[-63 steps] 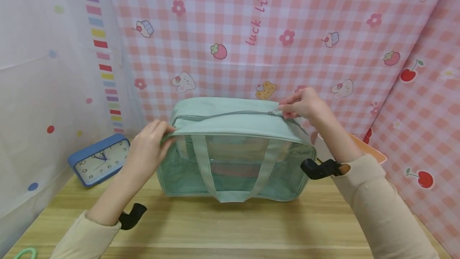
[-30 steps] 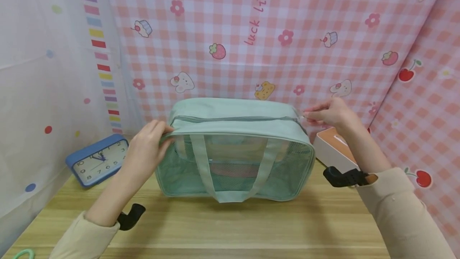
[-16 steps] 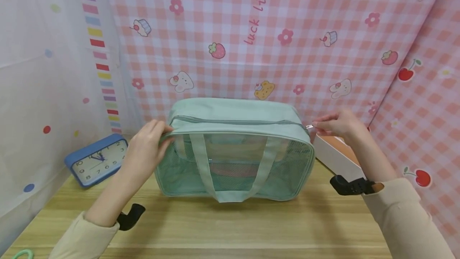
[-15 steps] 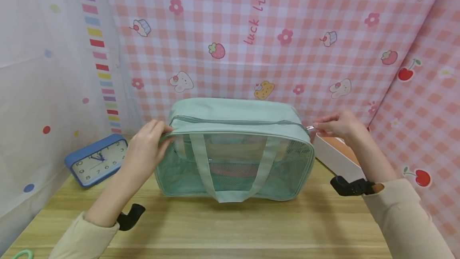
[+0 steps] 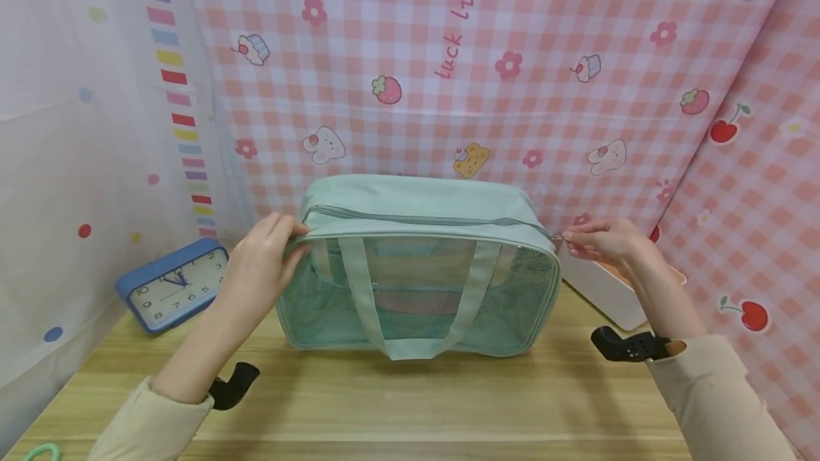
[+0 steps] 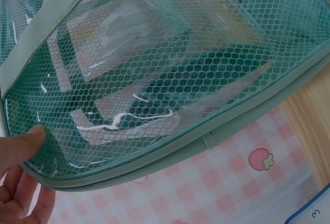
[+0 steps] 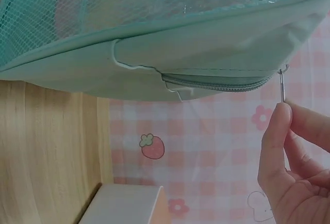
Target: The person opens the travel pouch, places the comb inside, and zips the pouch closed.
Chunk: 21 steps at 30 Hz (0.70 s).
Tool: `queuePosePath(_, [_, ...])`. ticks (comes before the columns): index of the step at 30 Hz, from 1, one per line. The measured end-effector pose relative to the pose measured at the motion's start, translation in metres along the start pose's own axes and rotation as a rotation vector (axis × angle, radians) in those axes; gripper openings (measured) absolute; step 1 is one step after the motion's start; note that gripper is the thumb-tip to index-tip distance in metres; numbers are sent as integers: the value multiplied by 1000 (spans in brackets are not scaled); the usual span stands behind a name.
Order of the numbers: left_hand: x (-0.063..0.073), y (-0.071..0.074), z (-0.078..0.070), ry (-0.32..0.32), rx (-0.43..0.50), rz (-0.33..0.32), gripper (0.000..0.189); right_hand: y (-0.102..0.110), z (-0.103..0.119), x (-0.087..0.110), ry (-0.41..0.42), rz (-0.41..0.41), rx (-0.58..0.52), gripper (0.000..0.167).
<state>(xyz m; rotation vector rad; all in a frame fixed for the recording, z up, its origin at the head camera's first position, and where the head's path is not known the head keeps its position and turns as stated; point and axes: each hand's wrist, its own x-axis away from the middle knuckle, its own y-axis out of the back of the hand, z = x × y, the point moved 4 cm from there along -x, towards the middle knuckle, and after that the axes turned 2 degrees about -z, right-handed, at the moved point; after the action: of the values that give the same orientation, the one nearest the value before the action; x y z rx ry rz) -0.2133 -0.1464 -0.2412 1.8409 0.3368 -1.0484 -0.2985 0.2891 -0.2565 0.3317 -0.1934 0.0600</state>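
A mint-green bag (image 5: 419,197) with a see-through mesh front stands upright on the table, its strap handle (image 5: 411,349) hanging down the front. My left hand (image 5: 263,256) pinches the bag's top left corner, thumb on the mesh side in the left wrist view. At the opposite end, my right hand (image 5: 608,242) holds the metal zipper pull (image 7: 282,88) between thumb and finger. The zipper (image 5: 416,219) runs along the top and bends down over the right end. Through the mesh, clear packets and a pinkish thing (image 5: 419,302) show inside.
A blue alarm clock (image 5: 174,287) leans at the left. Behind my right forearm lies a white box (image 5: 598,294) with an orange top. A green loop (image 5: 43,452) pokes in at the lower left. Checked pink cloth (image 5: 410,41) hangs close behind the bag.
My right hand has drawn the zipper pull rightward along the bag's top, then down over its right end. The left hand has kept its hold on the corner.
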Motion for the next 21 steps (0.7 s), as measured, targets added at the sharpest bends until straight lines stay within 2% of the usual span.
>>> queuePosePath(8, [0, 0, 1, 1, -6, 0, 19, -7, -29, -7, -38, -5, -33, 6])
queuePosePath(14, [1, -1, 2, 0, -10, 7, 19, -17, -46, -10, -54, -2, 36, 40])
queuePosePath(21, [1, -1, 2, -1, -13, -3, 19, -27, -53, -13, -22, -40, 64, 42])
